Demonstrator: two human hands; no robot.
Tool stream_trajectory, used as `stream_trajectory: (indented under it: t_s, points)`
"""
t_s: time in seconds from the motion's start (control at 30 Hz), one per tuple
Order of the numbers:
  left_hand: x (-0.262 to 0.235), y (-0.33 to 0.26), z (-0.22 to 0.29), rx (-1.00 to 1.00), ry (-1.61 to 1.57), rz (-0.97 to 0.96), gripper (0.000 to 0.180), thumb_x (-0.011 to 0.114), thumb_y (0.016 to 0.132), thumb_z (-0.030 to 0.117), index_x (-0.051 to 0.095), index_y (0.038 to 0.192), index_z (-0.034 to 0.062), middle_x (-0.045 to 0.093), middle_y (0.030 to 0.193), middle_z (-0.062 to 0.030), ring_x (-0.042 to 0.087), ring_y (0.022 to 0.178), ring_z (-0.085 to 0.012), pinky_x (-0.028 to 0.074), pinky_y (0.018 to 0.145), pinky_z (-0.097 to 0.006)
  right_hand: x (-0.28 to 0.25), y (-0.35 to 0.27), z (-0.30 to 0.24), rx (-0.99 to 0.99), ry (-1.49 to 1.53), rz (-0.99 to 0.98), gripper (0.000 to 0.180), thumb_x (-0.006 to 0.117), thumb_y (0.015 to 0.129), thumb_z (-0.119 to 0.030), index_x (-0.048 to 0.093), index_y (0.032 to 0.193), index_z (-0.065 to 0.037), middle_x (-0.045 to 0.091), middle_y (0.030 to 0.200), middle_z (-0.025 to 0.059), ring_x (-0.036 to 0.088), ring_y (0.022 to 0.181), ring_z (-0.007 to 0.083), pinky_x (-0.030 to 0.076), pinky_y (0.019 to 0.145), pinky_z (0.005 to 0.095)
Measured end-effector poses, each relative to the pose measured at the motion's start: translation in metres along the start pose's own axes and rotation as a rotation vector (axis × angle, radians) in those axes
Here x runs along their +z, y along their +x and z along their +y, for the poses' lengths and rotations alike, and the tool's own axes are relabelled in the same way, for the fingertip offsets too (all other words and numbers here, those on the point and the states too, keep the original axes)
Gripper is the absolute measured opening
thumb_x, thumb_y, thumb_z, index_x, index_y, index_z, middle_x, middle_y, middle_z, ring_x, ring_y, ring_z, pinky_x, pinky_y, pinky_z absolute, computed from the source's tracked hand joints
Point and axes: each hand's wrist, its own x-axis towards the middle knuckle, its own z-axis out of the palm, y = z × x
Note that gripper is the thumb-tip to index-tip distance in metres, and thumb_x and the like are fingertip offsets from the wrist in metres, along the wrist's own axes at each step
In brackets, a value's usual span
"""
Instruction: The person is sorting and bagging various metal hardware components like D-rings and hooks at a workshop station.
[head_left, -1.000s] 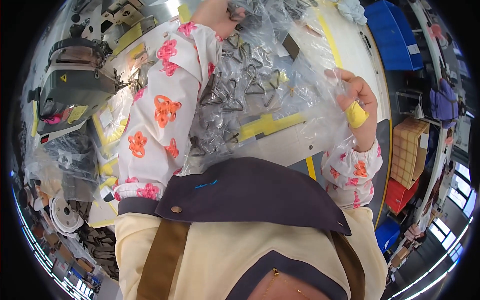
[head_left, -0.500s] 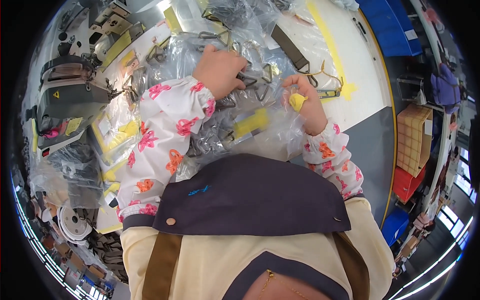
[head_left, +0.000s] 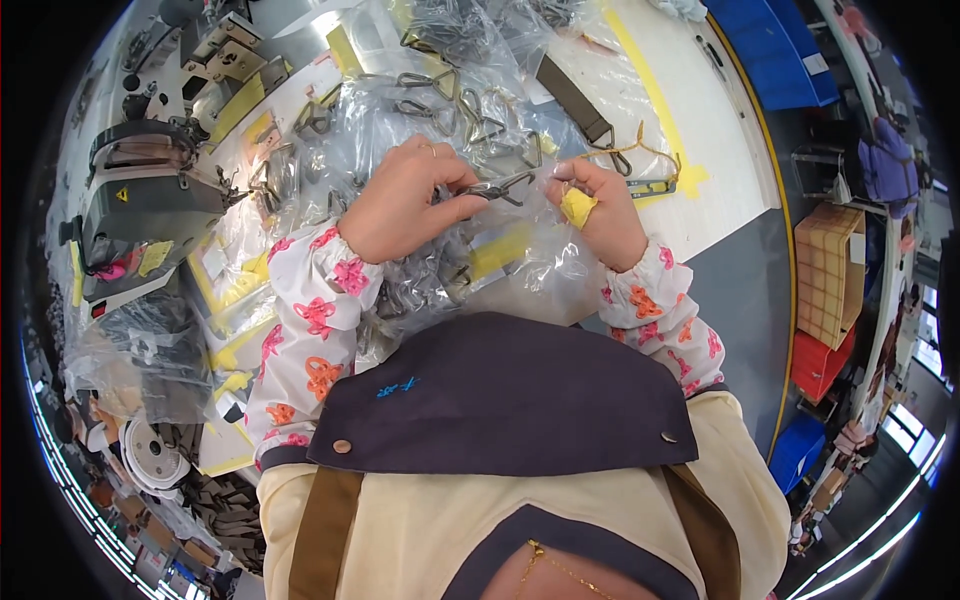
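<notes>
My left hand [head_left: 408, 198] pinches a metal hook with a triangular ring [head_left: 508, 189] between thumb and fingers, its ring end pointing toward my right hand. Yellow tape wraps a finger of my right hand [head_left: 606, 215], whose closed fingertips grip the edge of a clear plastic bag [head_left: 555, 255]. Beyond both hands, several similar metal hooks [head_left: 430, 82] lie loose on crumpled clear plastic. An olive webbing strap [head_left: 573, 95] with a metal ring at its end lies just past my right hand. Close to that hand runs a yellow-brown cord [head_left: 645, 150].
A dark machine with a handle [head_left: 140, 205] stands at the left of the white table [head_left: 715, 130]. Yellow tape [head_left: 645, 80] marks the tabletop. Past the right edge are a blue bin [head_left: 775, 50] and a plaid box [head_left: 830, 275]. A white fan-like round object [head_left: 152, 452] sits lower left.
My left hand has drawn back toward me from the pile and now holds a metal hook. My right hand has shifted slightly left, still at the plastic bag.
</notes>
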Motion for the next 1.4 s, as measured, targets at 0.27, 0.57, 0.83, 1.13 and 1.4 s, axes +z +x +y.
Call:
stream_trajectory:
  t_s: [0.27, 0.57, 0.83, 1.13, 1.4]
  points:
    - [0.025, -0.004, 0.023, -0.721, -1.402, 0.283, 0.019, 0.059, 0.079, 0.018, 0.053, 0.066, 0.0042, 0.054, 0.061, -0.0011, 0.05, 0.054, -0.0072, 0.039, 0.048, -0.02, -0.006, -0.005, -0.024, 0.124, 0.41, -0.049, 0.009, 0.055, 0.08, -0.011, 0.052, 0.082, -0.002, 0.052, 0.067, -0.0013, 0.043, 0.056, 0.0037, 0.034, 0.053, 0.0174]
    - [0.029, -0.027, 0.016, -0.542, -0.992, 0.006, 0.035, 0.045, 0.087, 0.032, 0.052, 0.099, -0.0001, 0.057, 0.08, -0.0041, 0.056, 0.07, -0.0115, 0.045, 0.056, -0.023, 0.004, -0.013, -0.062, -0.103, 0.07, -0.117, 0.012, 0.053, 0.081, -0.016, 0.05, 0.084, -0.004, 0.05, 0.069, -0.0014, 0.042, 0.054, 0.0044, 0.033, 0.05, 0.0169]
    - [0.054, -0.028, 0.021, -0.517, -1.965, 0.042, 0.043, 0.035, 0.089, 0.037, 0.041, 0.117, 0.0037, 0.052, 0.101, -0.0073, 0.054, 0.085, -0.0148, 0.044, 0.076, -0.027, 0.018, -0.025, -0.085, -0.272, -0.073, -0.319, 0.02, 0.058, 0.077, -0.021, 0.049, 0.083, -0.004, 0.051, 0.08, 0.0029, 0.046, 0.069, 0.0093, 0.036, 0.063, 0.0205]
    - [0.023, -0.019, 0.022, -0.549, -1.92, -0.028, 0.036, 0.039, 0.088, 0.031, 0.045, 0.113, 0.0055, 0.052, 0.097, -0.007, 0.049, 0.071, -0.0082, 0.041, 0.052, -0.018, -0.005, -0.025, -0.092, -0.255, 0.143, -0.134, 0.011, 0.055, 0.076, -0.006, 0.048, 0.083, -0.003, 0.052, 0.097, 0.0073, 0.048, 0.069, 0.0088, 0.039, 0.061, 0.0209]
    - [-0.03, 0.073, -0.044, -0.501, -1.702, 0.536, 0.025, 0.043, 0.084, 0.009, 0.042, 0.094, -0.0143, 0.048, 0.095, -0.0192, 0.051, 0.09, -0.0269, 0.044, 0.083, -0.032, -0.012, -0.017, -0.055, -0.177, 0.223, -0.025, 0.011, 0.052, 0.075, -0.004, 0.042, 0.073, -0.007, 0.058, 0.086, 0.0062, 0.045, 0.057, 0.0039, 0.037, 0.052, 0.0173]
